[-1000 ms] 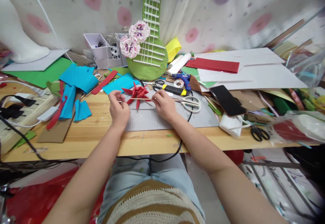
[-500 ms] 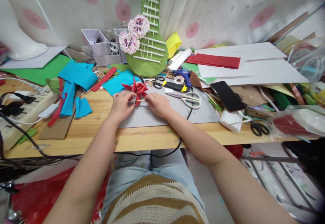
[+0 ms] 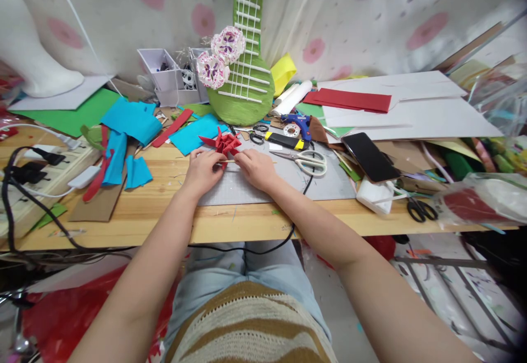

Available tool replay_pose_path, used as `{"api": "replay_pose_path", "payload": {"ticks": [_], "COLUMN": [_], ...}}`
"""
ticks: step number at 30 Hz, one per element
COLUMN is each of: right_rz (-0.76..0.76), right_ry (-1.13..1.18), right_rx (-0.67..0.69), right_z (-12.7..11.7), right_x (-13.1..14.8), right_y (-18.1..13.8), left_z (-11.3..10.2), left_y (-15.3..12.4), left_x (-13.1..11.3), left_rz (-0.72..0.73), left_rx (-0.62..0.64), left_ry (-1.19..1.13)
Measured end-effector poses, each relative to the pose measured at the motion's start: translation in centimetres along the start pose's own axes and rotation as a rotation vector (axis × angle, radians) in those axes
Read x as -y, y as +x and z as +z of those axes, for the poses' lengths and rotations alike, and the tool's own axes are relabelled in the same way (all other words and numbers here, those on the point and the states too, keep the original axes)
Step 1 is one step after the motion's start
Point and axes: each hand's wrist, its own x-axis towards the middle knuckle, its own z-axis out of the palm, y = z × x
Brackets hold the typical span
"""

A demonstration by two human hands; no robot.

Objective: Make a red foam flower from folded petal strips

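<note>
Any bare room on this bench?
Bare tabletop between the brown cardboard and left hand; grey mat between the white-handled scissors and white box. Both small. Crowded: around the green guitar and phone.

Spotted curtain (image 3: 177, 17) behind a wooden worktable (image 3: 142, 214)

The white curtain spans the far side, marked with blurred pink and purple blotches and hanging in folds right of the middle. Light lies pale and even over it. The worktable's grained front edge runs left to right. Below, near right, grey floor (image 3: 340, 297) shows beside a grey-barred frame (image 3: 440, 263).
</note>
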Motion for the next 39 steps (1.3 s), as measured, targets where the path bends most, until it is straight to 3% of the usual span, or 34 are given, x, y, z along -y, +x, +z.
{"api": "replay_pose_path", "payload": {"ticks": [6, 12, 17, 20, 22, 26, 32, 39], "right_rz": [-0.053, 0.350, 0.512, 0.529, 0.526, 0.385, 0.255, 0.281], "right_ry": [0.002, 0.081, 0.285, 0.345, 0.390, 0.486, 0.422, 0.389], "right_rx": [0.053, 0.058, -0.080, -0.105, -0.122, -0.155, -0.039, -0.038], "right_z": [-0.7, -2.8, -3.2, -3.0, -3.0, -3.4, -3.1, -1.6], "right_x": [0.0, -2.4, -2.9, -2.7, -2.7, -2.7, -2.1, -2.6], "right_y": [0.0, -0.9, -1.1, -0.9, -0.8, -0.9, -0.9, -0.5], "left_z": [0.0, -1.1, -1.9, -1.8, -1.6, -1.1, -0.5, 0.5], "left_y": [-0.1, 1.3, 4.2, 5.1, 5.2, 5.2, 5.9, 6.1], "left_x": [-0.4, 0.6, 2.1, 2.0, 1.4, -0.6, -3.5, -2.9], "left_rz": [0.027, 0.063, 0.283, 0.425, 0.444, 0.320, 0.144, 0.164], "left_rx": [0.006, -0.049, 0.059, 0.136, 0.141, 0.124, 0.121, 0.132], "left_ry": [-0.086, 0.045, 0.175, 0.213, 0.220, 0.197, 0.210, 0.095]}}
